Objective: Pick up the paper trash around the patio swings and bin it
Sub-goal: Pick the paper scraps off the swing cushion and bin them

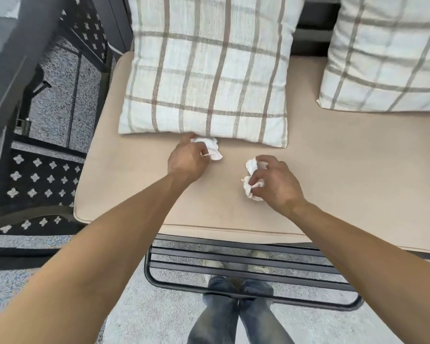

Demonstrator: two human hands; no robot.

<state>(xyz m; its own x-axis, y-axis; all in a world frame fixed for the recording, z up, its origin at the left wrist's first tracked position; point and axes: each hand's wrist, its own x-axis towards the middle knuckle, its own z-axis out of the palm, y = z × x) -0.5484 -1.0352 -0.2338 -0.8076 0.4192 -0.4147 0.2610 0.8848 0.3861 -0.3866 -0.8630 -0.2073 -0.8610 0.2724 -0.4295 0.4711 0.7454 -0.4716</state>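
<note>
Two hands are at work in the head view, each closing on crumpled white paper that lies on the tan seat cushion [333, 175] of a patio swing. The left hand [186, 161] has its grip pinched around one paper wad [212, 148] that touches the lower edge of the nearer plaid pillow [204, 70]. The right hand [276, 182] has its fingers curled over and pinching a second wad [252, 180], which lies in the open middle of the cushion, apart from the first.

Risks, as I judge them: the right-hand paper looks loose and lumpy, perhaps more than one scrap bunched together, so a part could drop off when lifted and land on the cushion or fall through the slatted footrest [246, 266] to the floor below. The left wad sits tight against the pillow, so a hasty pull might leave a torn shred tucked under the pillow's edge, where it would be missed. With both hands full, any further scrap would need a second trip. No bin is in view, so the carry may be long enough for a weak pinch to slip.

Count: two hands, two paper wads (the right one possibly two pieces; I cannot tell), two plaid pillows, the second pillow [392, 58] to the right, one cushion, one footrest.
</note>
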